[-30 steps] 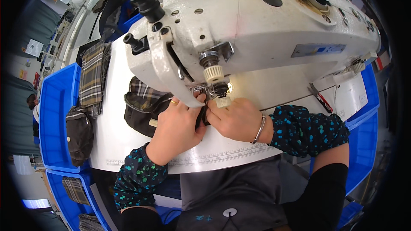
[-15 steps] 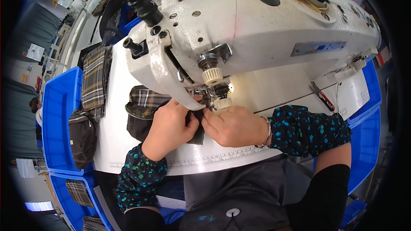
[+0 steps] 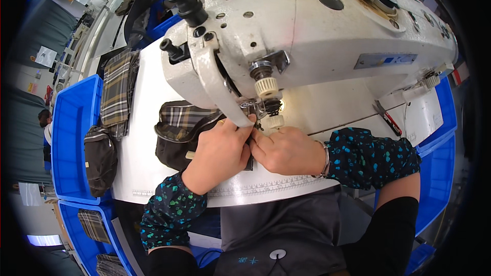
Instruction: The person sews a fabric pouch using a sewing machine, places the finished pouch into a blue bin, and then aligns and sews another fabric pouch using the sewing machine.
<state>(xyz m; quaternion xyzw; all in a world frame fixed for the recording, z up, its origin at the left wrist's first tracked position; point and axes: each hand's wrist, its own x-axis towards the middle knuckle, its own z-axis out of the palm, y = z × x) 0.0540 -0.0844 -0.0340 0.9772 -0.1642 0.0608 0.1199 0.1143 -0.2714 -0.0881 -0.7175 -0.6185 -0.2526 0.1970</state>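
Observation:
Under the head of a white sewing machine (image 3: 327, 36), my two hands meet close to the needle area. Fingers pressed together, my left hand (image 3: 220, 148) holds down dark fabric (image 3: 249, 163), which shows only as a narrow strip between the hands. My right hand (image 3: 286, 151) pinches the same fabric from the other side, its fingertips almost touching the left ones. Beside my left hand lies a dark pouch with a plaid panel and a curved zip (image 3: 179, 122); a small pale tag shows at its edge. Whether the strip belongs to this pouch is hidden by my hand.
Red-handled snips (image 3: 389, 118) lie on the white table (image 3: 148, 163) at the right. Stacked plaid pieces (image 3: 118, 89) and a dark pouch (image 3: 99, 161) sit at the left, by blue bins (image 3: 71, 138). A printed ruler runs along the near edge.
My left hand's fingers have straightened and come closer to my right fingertips, covering more of the dark fabric. More of the plaid pouch shows. The whole view has shifted slightly.

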